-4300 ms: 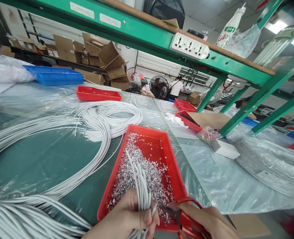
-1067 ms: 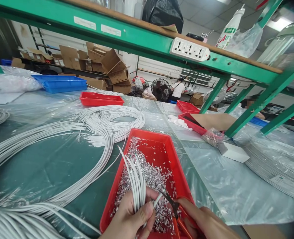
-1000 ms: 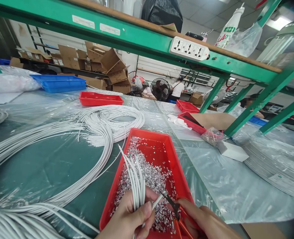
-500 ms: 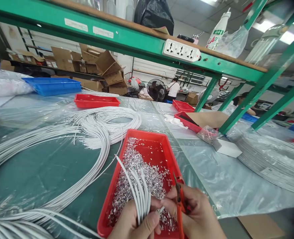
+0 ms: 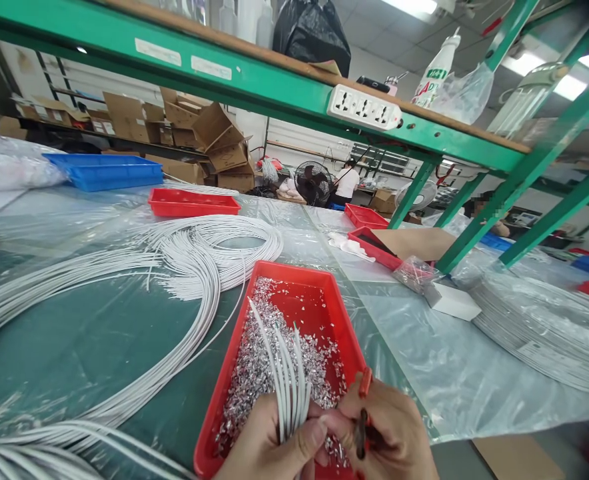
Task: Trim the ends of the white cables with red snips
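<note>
My left hand is closed around a bundle of white cables, whose loose ends fan upward over a red tray. Silvery foil scraps cover much of the tray floor. My right hand is wrapped round a pair of orange-handled cutters; the dark metal part points down toward the palm. Its thumb and forefinger meet my left thumb beside the bundle. Whatever lies between those fingertips is hidden.
Coils of white cable lie to the left and behind the tray. A small white box and another cable coil are on the right. A green shelf frame with a power strip crosses above the table.
The cutters have turned in my right hand, from blades pointing up to pointing down. Both hands and the cable bundle have shifted slightly right.
</note>
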The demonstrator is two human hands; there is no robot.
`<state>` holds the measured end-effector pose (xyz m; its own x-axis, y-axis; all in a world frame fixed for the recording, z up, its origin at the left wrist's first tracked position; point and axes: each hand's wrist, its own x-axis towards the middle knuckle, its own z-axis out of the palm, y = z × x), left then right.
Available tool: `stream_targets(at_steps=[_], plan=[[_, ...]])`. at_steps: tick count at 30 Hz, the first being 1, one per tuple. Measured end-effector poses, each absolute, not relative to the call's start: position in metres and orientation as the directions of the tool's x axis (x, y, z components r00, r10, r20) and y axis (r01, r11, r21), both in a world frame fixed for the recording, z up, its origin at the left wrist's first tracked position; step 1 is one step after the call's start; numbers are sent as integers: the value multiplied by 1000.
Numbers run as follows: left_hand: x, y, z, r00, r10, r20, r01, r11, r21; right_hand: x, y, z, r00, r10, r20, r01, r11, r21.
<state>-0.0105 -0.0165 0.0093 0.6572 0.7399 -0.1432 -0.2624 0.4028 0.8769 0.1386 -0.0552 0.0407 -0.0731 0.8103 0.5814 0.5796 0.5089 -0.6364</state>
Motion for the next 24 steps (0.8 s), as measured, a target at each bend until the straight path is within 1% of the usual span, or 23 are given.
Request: stream_targets(at_steps=[1,3,5,7,9,11,13,15,17,18,21,24], plan=[[-9,-14,9,670,729,-142,-257,407,877,139,-55,40,-108,786,609,606,538,-587],[-8,-11,6,647,753,-120,-264,370,891,139,-54,40,-159,758,632,640,567,-519],[-7,-9,1,603,791,-105,-254,315,915,138,-54,42,-178,766,617,650,563,-511],[-6,-10,-4,549,832,-84,-247,258,934,138,-56,46,-151,801,580,646,524,-555],[-5,-12,-6,514,854,-81,-239,233,943,139,-57,51,-100,846,523,626,462,-628],[-5,-14,-5,502,857,-119,-239,269,933,143,-57,55,-34,898,438,591,371,-716],[-6,-16,-3,527,833,-172,-237,337,911,150,-53,57,36,934,355,569,273,-776],[-8,-16,0,541,828,-147,-280,342,897,160,-46,56,100,946,309,576,198,-793],[-11,-15,2,564,821,-93,-344,336,877,169,-37,52,131,946,296,596,164,-786],[-12,-15,4,581,809,-88,-370,359,857,173,-34,50,135,949,286,600,152,-785],[-15,-13,9,637,761,-122,-416,473,777,182,-30,45,103,962,253,597,144,-789],[-14,-11,15,606,778,-168,-465,517,718,184,-35,48,44,972,230,578,164,-800]])
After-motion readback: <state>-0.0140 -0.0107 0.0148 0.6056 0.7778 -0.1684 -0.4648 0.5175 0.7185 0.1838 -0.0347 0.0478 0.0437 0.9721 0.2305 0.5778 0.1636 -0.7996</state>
